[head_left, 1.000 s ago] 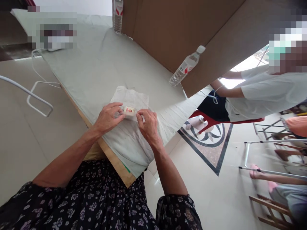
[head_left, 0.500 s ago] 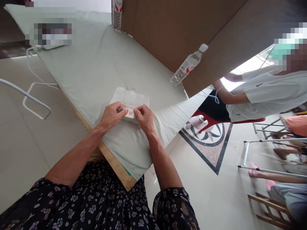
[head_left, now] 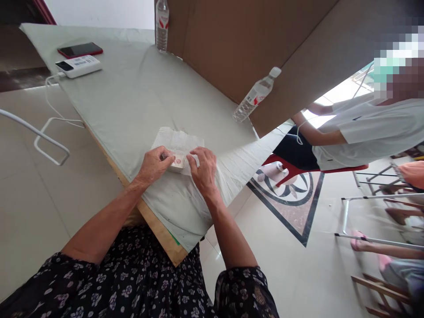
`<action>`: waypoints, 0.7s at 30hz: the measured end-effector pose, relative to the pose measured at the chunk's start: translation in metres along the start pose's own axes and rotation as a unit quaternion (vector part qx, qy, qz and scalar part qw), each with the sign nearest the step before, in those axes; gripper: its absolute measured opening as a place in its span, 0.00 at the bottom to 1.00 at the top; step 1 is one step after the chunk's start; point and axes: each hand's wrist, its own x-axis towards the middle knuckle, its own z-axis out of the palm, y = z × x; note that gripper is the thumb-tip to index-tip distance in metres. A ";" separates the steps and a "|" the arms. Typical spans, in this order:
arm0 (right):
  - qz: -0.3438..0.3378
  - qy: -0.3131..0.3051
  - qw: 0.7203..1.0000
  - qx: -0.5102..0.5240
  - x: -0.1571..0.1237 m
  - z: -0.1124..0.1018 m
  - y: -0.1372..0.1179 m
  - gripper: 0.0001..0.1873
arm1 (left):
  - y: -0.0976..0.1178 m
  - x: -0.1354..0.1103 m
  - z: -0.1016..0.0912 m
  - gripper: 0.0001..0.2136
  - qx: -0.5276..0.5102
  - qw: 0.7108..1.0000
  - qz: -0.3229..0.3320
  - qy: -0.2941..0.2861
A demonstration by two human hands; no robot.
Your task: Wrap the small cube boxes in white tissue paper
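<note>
A small white packet with a red round mark (head_left: 176,163) lies on a square of white paper or cloth (head_left: 175,140) near the table's front corner. My left hand (head_left: 154,164) is curled, its fingers pinching the packet's left end. My right hand (head_left: 202,170) rests beside the packet's right end, fingers bent and pressed on the white sheet there. Both hands nearly touch over the packet, which they partly hide.
The table is covered with pale grey-green cloth (head_left: 132,92). Two water bottles (head_left: 253,95) (head_left: 162,24) stand against brown cardboard panels (head_left: 238,44). A phone (head_left: 79,49) and a white power bank (head_left: 78,66) lie far left. Another person (head_left: 361,128) sits at right on a red chair.
Both hands stayed on the packet. The right hand's fingers shifted from a pinch at the packet to lying bent on the sheet beside it. The camera tilted slightly.
</note>
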 end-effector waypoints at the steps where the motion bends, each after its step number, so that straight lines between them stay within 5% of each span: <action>1: -0.038 0.007 0.999 -0.032 -0.005 -0.004 -0.004 0.11 | 0.001 0.000 0.001 0.07 0.005 1.000 -0.001 0.001; 5: -0.161 -0.072 0.981 -0.082 -0.016 -0.005 -0.017 0.12 | 0.004 0.002 -0.005 0.07 0.033 0.999 -0.005 -0.011; 12: -0.191 -0.125 0.963 -0.141 -0.007 0.004 -0.019 0.10 | -0.002 0.002 -0.042 0.16 0.139 0.990 -0.007 -0.034; 21: -0.240 -0.177 0.938 -0.178 0.019 -0.001 -0.020 0.09 | -0.020 0.003 -0.045 0.19 0.324 0.946 -0.019 0.022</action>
